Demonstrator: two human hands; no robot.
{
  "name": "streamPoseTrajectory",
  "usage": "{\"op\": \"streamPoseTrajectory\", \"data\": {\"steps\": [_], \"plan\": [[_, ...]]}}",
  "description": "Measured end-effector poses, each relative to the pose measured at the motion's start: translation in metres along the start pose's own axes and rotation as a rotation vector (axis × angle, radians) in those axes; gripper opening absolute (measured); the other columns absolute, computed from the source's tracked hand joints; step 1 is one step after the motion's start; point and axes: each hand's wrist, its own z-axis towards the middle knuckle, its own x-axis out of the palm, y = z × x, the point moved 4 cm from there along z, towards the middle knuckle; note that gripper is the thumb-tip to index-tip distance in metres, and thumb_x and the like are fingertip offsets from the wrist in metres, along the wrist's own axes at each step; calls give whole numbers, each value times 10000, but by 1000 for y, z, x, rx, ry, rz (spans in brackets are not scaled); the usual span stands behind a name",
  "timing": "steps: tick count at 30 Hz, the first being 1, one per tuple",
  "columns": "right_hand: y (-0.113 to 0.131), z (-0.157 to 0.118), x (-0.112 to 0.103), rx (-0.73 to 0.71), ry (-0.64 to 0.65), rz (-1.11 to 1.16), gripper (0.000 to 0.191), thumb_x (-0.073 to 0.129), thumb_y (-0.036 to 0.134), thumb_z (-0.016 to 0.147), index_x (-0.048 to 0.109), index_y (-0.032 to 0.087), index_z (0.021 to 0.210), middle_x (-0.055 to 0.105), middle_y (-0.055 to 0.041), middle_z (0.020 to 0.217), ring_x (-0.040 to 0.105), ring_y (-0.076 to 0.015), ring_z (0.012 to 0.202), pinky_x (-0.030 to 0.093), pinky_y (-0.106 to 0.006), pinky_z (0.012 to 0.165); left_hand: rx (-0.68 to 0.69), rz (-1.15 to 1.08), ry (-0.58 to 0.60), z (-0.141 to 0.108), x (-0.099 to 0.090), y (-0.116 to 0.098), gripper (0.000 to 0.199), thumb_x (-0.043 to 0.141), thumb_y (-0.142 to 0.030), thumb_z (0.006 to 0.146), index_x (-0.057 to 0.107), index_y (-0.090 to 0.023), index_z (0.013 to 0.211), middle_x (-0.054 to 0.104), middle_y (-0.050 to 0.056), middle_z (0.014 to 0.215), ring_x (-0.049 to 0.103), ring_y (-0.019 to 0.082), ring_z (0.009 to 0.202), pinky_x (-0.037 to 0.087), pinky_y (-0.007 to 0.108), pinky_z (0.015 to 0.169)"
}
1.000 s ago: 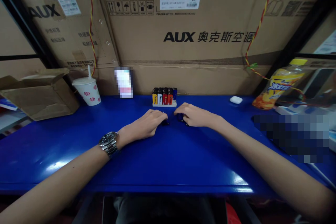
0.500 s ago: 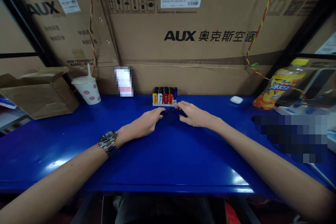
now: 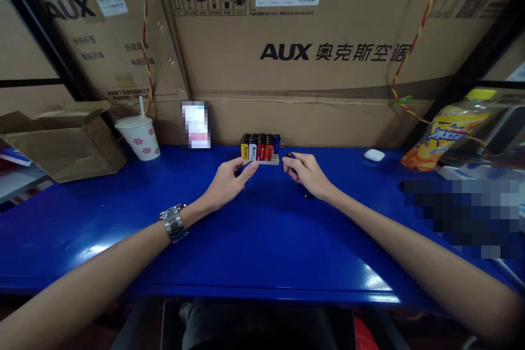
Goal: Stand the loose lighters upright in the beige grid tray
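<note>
The left hand (image 3: 227,181), nearly closed, pinches a blue lighter (image 3: 241,169). The right hand (image 3: 308,172), fingers curled, grips a dark lighter (image 3: 290,155) beside the lighter rack (image 3: 275,162).

We seem to be at a makeshift workbench in a storeroom or workshop: a glossy blue flat-topped table (image 3: 205,251) stands against large brown printed cardboard cartons (image 3: 328,76) (air-conditioner brand lettering, we notice), between black straight-edged frame posts (image 3: 463,65).
</note>
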Motion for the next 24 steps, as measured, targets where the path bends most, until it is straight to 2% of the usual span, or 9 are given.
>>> {"op": "streamPoseTrajectory", "data": {"steps": [3, 5, 14, 18, 24], "plan": [[-4, 0, -3, 20, -64, -12, 468, 477, 505, 844, 435, 189, 501, 337, 53, 405, 297, -69, 386, 236, -246, 422, -37, -27, -26, -2, -2, -1, 440, 537, -554, 833, 500, -162, 637, 437, -35, 536, 391, 46, 403, 337, 187, 375], [-5, 0, -5, 35, -117, -46, 501, 502, 527, 822, 380, 202, 460, 317, 54, 388, 278, -66, 377, 216, -247, 411, -71, -47, -40, -2, -2, 0, 458, 552, -568, 817, 503, -160, 615, 437, -33, 516, 374, 42, 379, 314, 187, 351], [4, -4, -6, 49, -183, -198, 387, 514, 329, 762, 293, 223, 463, 309, 47, 392, 277, -68, 378, 192, -241, 387, -216, -129, -81, -3, -3, 5, 390, 525, -429, 840, 452, -168, 558, 474, -10, 502, 323, 36, 337, 240, 186, 295], [2, -3, -6, 45, -203, -204, 368, 534, 299, 722, 287, 219, 462, 305, 49, 411, 278, -60, 383, 195, -239, 389, -289, -158, -86, -4, -2, 8, 346, 501, -367, 844, 464, -173, 559, 466, -13, 456, 317, 43, 318, 227, 195, 292], [-2, -3, -7, 39, -240, -215, 364, 538, 313, 702, 290, 215, 454, 310, 47, 431, 271, -56, 394, 196, -240, 396, -280, -219, -94, -3, -3, 9, 305, 500, -357, 845, 496, -167, 606, 513, 1, 502, 329, 41, 325, 221, 196, 293]]}}
